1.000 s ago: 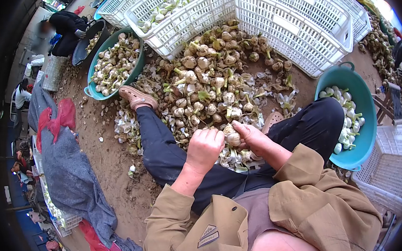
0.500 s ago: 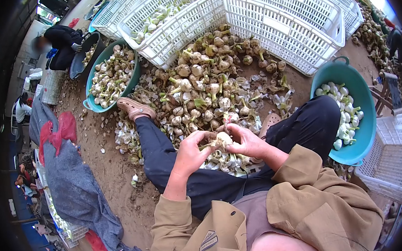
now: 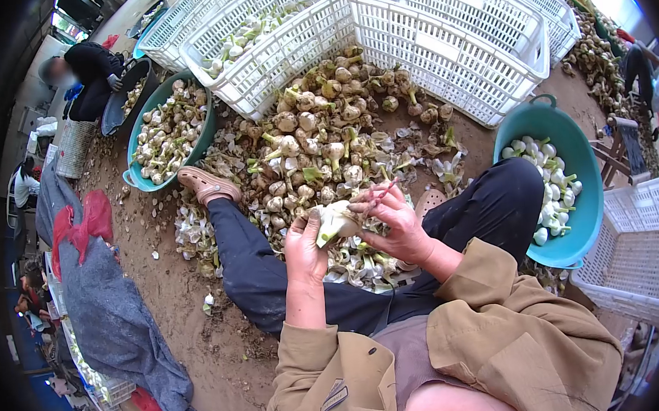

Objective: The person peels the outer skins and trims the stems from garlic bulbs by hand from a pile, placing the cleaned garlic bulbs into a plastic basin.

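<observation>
My left hand (image 3: 304, 247) is closed around a garlic bulb (image 3: 334, 226), whose white, partly peeled side faces up and whose cut green stem end points down and left. At the bulb's other end are the fingers of my right hand (image 3: 400, 227), with a slender pinkish-red thing (image 3: 379, 194) held among them; its kind I cannot make out. Below and beyond both hands spreads a heap of unpeeled garlic (image 3: 332, 140), with loose skins (image 3: 364, 268) between my legs.
White plastic crates (image 3: 449, 52) stand behind the heap, one holding garlic. To the right is a teal tub (image 3: 586, 210) with peeled white bulbs; another teal tub (image 3: 205, 126) of garlic stands left. A grey cloth (image 3: 115, 312) lies at left. A person (image 3: 95, 73) bends over a dark tub.
The garlic bulb has been turned, so its cut stem end now shows toward me. My left hand has rotated upright beside it, and my right hand has shifted to its far right side.
</observation>
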### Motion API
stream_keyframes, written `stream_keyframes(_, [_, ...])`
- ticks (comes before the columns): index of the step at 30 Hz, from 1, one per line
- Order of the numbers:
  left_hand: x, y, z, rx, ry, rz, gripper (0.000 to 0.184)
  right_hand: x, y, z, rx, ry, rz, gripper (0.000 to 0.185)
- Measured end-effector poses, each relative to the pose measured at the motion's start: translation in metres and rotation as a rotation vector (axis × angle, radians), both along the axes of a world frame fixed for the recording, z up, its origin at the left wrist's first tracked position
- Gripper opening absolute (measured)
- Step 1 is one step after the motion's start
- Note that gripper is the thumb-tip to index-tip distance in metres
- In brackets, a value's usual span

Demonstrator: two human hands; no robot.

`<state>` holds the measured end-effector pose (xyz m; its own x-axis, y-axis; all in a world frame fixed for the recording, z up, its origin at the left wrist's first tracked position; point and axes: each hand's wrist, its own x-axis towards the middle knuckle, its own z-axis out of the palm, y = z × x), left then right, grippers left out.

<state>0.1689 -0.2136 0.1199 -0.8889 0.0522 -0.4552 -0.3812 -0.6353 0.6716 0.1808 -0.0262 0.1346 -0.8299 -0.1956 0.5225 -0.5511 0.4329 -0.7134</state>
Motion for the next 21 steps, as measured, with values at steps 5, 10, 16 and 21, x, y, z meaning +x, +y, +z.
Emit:
stream_keyframes(5, [0.006,0.018,-0.02,-0.084,0.061,-0.001,0.013,0.001,-0.012,-0.025,-0.018,-0.045,0.002,0.027])
stream_keyframes(10, [0.03,-0.003,0.012,-0.42,0.304,-0.269,0.016,-0.035,0.02,-0.072,-1.128,-0.592,-0.38,0.023])
stream_keyframes(16, [0.015,0.013,0.03,-1.578,0.847,-0.409,0.036,-0.024,0.005,-0.055,-0.991,-0.605,-0.226,0.022])
stream_keyframes(21, [0.005,0.038,0.019,-1.515,0.905,-0.197,0.025,-0.012,0.0,-0.047,-0.698,-0.5,-0.167,0.017])
